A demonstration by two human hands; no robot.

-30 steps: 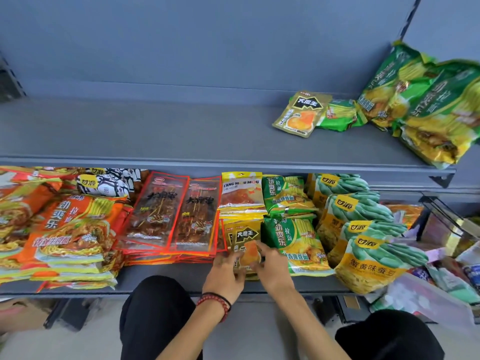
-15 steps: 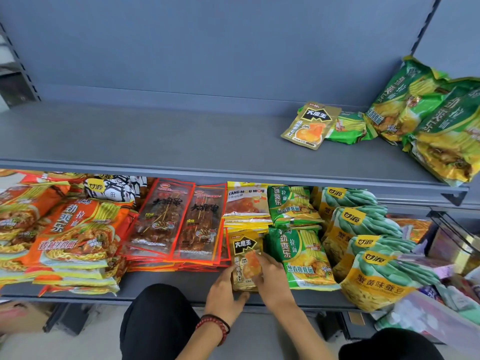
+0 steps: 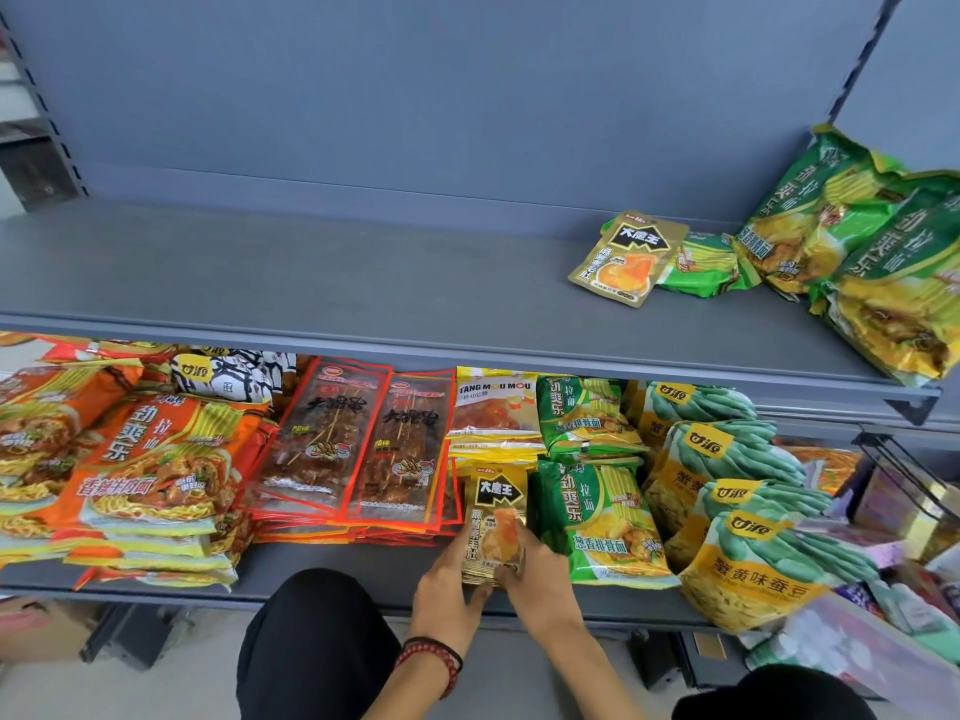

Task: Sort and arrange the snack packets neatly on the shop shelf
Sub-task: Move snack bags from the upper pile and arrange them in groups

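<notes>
Packet [image 3: 494, 517] in hands [image 3: 448, 589] (lower shelf [image 3: 332, 571])

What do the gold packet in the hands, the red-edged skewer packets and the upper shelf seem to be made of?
The gold packet looks like metallised plastic film, glossy: it glints and creases. The red-edged skewer packets seem clear plastic film: the brown contents show through. The upper shelf is probably painted sheet metal, matt grey-blue, with a thin folded front edge.
</notes>
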